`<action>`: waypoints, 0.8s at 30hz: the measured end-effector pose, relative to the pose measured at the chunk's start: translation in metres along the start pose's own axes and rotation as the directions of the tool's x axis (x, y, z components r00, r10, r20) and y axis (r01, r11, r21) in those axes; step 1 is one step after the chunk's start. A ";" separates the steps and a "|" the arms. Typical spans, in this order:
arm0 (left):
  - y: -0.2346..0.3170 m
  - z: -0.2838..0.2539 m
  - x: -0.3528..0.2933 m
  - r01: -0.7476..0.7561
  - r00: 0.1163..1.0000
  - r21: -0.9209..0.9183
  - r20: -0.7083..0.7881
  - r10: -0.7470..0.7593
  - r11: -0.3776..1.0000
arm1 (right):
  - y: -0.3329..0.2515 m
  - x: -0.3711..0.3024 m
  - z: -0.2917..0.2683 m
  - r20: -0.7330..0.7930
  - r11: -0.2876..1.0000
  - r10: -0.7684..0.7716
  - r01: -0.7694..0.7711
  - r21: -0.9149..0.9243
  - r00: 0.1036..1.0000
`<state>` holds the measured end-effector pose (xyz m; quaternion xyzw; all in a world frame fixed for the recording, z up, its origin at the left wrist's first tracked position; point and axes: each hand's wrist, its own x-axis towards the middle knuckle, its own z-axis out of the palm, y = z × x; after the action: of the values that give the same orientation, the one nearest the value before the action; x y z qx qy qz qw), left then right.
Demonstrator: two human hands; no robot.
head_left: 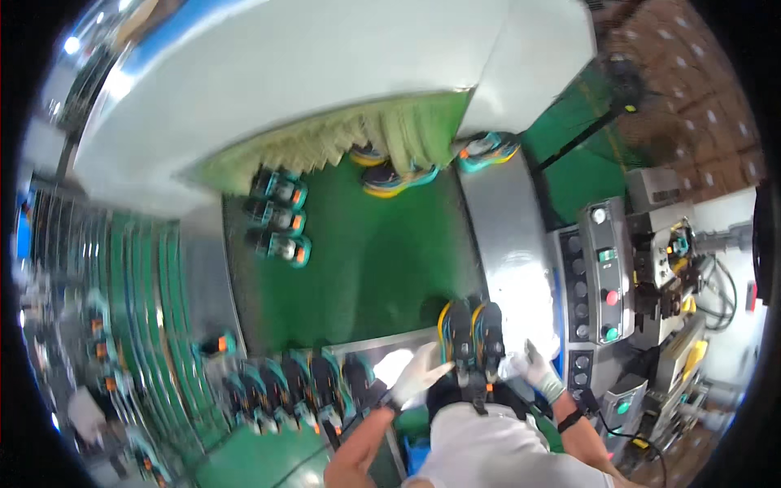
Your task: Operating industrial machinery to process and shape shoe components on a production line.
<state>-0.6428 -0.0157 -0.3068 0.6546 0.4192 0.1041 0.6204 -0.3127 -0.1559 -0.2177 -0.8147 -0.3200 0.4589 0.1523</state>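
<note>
A pair of dark sneakers, a left-side one (459,332) with a yellow sole edge and a right-side one (489,335), sits side by side at the near edge of the green conveyor, close in front of me. My left hand (421,372), in a white glove, is beside the left-side shoe with its fingers apart; whether it touches the shoe I cannot tell. My right hand (540,371), also gloved, hovers right of the pair over the bright metal ledge (521,276). Its fingers look spread, somewhat blurred, with nothing clearly in them.
Strip curtains (325,142) hang from a white machine housing over the green belt (366,252). Shoes (286,220) stand at the belt's left side, others (399,177) by the curtain. A row of sneakers (293,386) lines the near left. A control panel (606,272) stands right.
</note>
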 end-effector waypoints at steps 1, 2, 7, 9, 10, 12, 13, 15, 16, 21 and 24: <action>0.046 -0.062 0.008 0.087 0.993 -0.055 -0.076 -0.091 0.995 | 0.001 0.006 0.021 0.030 0.998 -0.047 0.048 -0.037 0.998; 0.061 -0.105 0.015 0.112 0.904 -0.047 -0.409 -0.122 0.993 | -0.021 0.013 0.038 0.136 0.996 -0.033 0.044 -0.077 0.990; -0.101 -0.336 0.066 0.316 0.347 0.288 -0.922 0.172 0.904 | -0.008 0.048 0.106 0.058 0.975 -0.068 0.078 -0.207 0.996; -0.084 -0.378 0.102 0.367 0.438 0.361 -0.880 0.183 0.857 | -0.003 0.049 0.113 0.042 0.976 -0.028 0.037 -0.213 0.999; -0.079 -0.389 0.115 0.488 0.547 0.458 -0.824 0.148 0.743 | -0.001 0.049 0.113 0.051 0.982 -0.016 0.025 -0.187 0.999; -0.067 -0.397 0.133 0.568 0.606 0.511 -0.790 0.092 0.645 | -0.003 0.046 0.117 0.044 0.989 0.001 0.005 -0.148 0.999; -0.099 -0.413 0.122 0.559 0.561 0.517 -0.812 0.164 0.648 | -0.012 0.048 0.120 0.050 0.992 -0.027 0.033 -0.120 0.998; -0.122 -0.412 0.120 0.587 0.485 0.477 -0.854 0.187 0.654 | -0.010 0.054 0.124 0.029 0.996 -0.047 0.049 -0.077 0.998; -0.126 -0.413 0.116 0.565 0.472 0.471 -0.858 0.203 0.677 | 0.001 0.061 0.132 0.028 0.994 -0.082 0.084 -0.077 0.996; -0.130 -0.366 0.085 0.518 0.729 0.775 -0.621 0.288 0.362 | 0.003 0.052 0.118 0.041 0.988 -0.131 0.134 -0.078 0.990; -0.130 -0.326 0.071 0.276 0.729 0.894 -0.434 0.530 0.353 | -0.022 0.026 0.087 0.033 0.980 -0.162 0.164 -0.112 0.986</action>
<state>-0.8664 0.2530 -0.3831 0.8322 0.5350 0.1288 -0.0679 -0.3854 -0.1259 -0.2690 -0.7878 -0.4133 0.4352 0.1386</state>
